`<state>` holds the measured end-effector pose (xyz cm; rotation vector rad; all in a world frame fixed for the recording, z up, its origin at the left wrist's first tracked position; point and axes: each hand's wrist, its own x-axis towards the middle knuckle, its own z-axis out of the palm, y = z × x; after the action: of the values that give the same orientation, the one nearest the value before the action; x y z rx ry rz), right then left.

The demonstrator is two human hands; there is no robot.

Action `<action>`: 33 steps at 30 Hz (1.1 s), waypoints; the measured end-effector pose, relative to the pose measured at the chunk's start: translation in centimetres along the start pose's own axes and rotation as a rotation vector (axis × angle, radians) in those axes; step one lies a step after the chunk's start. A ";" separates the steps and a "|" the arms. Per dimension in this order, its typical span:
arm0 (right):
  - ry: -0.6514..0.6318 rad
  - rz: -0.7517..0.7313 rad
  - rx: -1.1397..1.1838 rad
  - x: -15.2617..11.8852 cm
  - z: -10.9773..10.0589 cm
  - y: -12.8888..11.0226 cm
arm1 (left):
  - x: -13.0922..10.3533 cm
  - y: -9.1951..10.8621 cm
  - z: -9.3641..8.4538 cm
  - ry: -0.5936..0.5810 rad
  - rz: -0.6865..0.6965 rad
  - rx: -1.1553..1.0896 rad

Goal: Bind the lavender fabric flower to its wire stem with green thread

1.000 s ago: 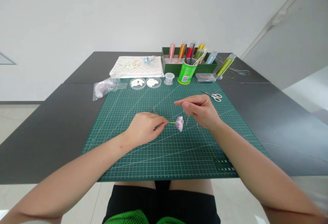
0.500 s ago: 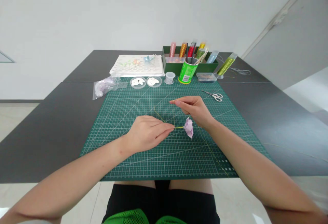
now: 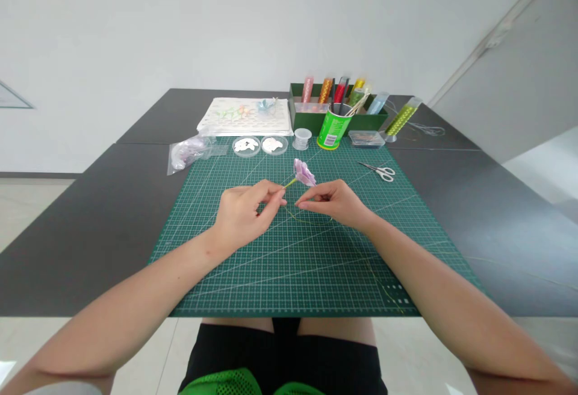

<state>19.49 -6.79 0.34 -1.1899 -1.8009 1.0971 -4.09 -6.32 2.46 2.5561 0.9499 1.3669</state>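
Note:
My left hand point(image 3: 246, 208) pinches the thin green stem of a pale purple artificial flower point(image 3: 304, 173) between thumb and fingertips. The bloom points up and to the right, above the mat. Close by on the right, my right hand point(image 3: 334, 202) has thumb and fingers pressed together just below the bloom; whatever lies in that pinch is too small to make out. A fine yellowish thread point(image 3: 311, 222) loops between the two hands. More of it trails over the green cutting mat point(image 3: 271, 274) toward the front right edge.
Behind the hands stand a lidded bag point(image 3: 189, 153) of purple material, two dishes point(image 3: 246, 146) of white pieces, a small spool point(image 3: 301, 139), a green can point(image 3: 333, 127) of sticks and a dark green box point(image 3: 307, 121) of thread tubes. White-handled scissors point(image 3: 383, 173) lie at the right.
My left hand has moved up and away with the flower, turning its bloom upward. My right hand has come down slightly, now beside the left fingertips and below the bloom.

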 end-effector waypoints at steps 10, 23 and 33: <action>-0.195 -0.061 0.028 -0.9 0.2 -1.6 | 0.2 -1.5 0.6 -0.087 -0.186 0.040; 0.077 -0.149 0.126 -2.1 -0.4 -3.9 | -0.5 -1.7 1.2 -0.340 0.150 0.231; 0.125 -0.216 0.110 -1.0 -0.5 -2.5 | -0.4 -0.5 1.0 -0.345 0.264 0.099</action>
<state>19.45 -8.17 2.71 -0.9532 -1.7055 0.9634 -3.71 -5.99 1.38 2.9435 0.6542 0.8930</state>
